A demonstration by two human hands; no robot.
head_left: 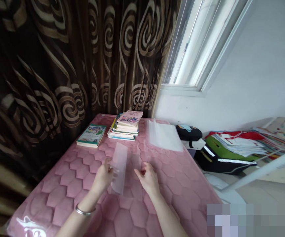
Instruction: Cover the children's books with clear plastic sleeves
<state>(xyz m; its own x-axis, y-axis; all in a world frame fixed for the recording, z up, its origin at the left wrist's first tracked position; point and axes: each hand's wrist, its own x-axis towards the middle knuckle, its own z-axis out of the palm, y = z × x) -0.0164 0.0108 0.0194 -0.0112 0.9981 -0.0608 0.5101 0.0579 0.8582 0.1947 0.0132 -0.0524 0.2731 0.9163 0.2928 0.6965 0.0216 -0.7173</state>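
Note:
A clear plastic book cover lies over the pink padded surface in front of me, its left flap frosted and raised, the rest see-through. My left hand, with a silver bangle at the wrist, has its curled fingers on the flap's left edge; the fingertips are slightly blurred. At the cover's right edge, my right hand pinches the thin sheet between thumb and fingers. Beyond the hands stands a stack of books topped by a pink one. Left of it lies a green-covered book on another book.
A pile of clear plastic covers lies at the back right of the pink quilted surface. Past its right edge are a black case, a green and black bag and papers. A patterned curtain hangs behind.

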